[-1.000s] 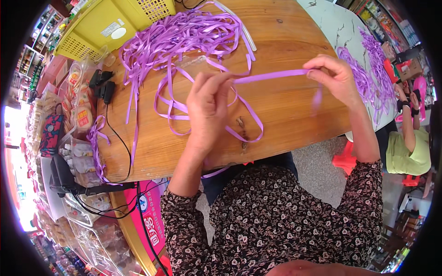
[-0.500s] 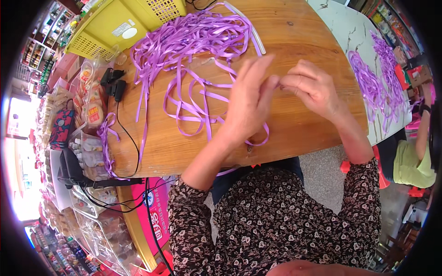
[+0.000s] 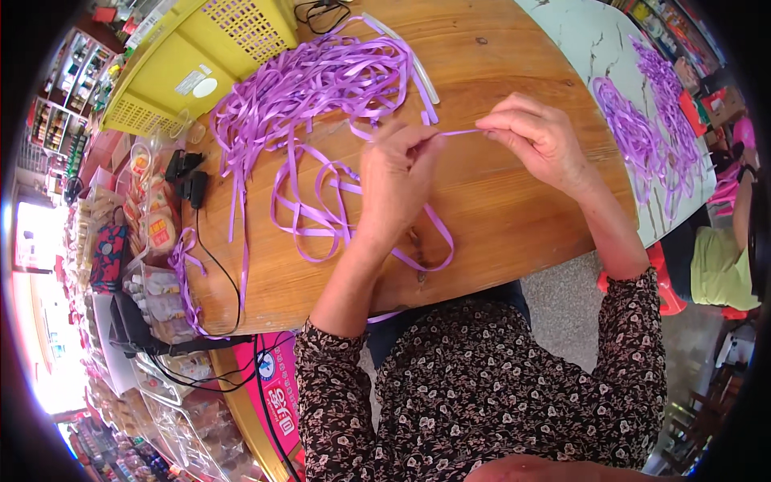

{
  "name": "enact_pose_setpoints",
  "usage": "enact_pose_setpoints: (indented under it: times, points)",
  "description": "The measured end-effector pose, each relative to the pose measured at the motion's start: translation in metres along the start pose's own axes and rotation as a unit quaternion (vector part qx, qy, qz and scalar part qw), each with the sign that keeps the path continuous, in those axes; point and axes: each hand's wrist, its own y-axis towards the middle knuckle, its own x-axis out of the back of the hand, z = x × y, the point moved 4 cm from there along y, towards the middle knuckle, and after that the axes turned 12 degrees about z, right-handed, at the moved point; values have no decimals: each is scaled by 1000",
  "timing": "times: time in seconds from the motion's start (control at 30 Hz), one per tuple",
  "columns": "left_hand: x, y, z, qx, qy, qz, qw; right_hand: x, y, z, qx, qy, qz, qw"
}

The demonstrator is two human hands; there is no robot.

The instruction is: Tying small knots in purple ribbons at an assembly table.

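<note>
You had one purple ribbon [image 3: 460,132] stretched in a short, narrow strip between your two hands, above the bare wood of the table [image 3: 522,201] and well apart from its near edge. Your left hand [image 3: 397,175] was closed down to a narrow pinch on it, thumb against fingers, though blur and the turn of the wrist hid just how those fingertips met. Your right hand [image 3: 533,141] pinched the other side of the strip between thumb and forefinger, with the remaining fingers curled in; whether that was the ribbon's very end, I couldn't tell. The step in hand looked like fine two-handed work on that single length, with the strip fairly taut. The next move, in my judgement, called for both pinches to hold firm and level, with only small shifts of the fingertips, so the strip wouldn't slip or twist. Loose loops [image 3: 325,215] lay on the wood beside and partly behind your left wrist, and they could have snagged if you had drawn more through quickly. Beyond them sat the tangled pile [image 3: 321,76], just beside the yellow basket [image 3: 221,52], near enough to your left hand to want care.
</note>
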Motion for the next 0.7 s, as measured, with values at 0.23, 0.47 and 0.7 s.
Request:
enact_pose_setpoints:
  times: [0.23, 0.47, 0.7]
  points:
    - [-20, 2, -10, 17, -259, 31, 965, -16, 13, 2, 65, -41, -15, 997]
    - [-16, -4, 6, 159, -298, 76, 938, -21, 13, 0, 73, -53, -48, 995]
    - [-5, -6, 3, 177, -292, 23, 940, 4, 4, -46, -68, 144, -86, 983]
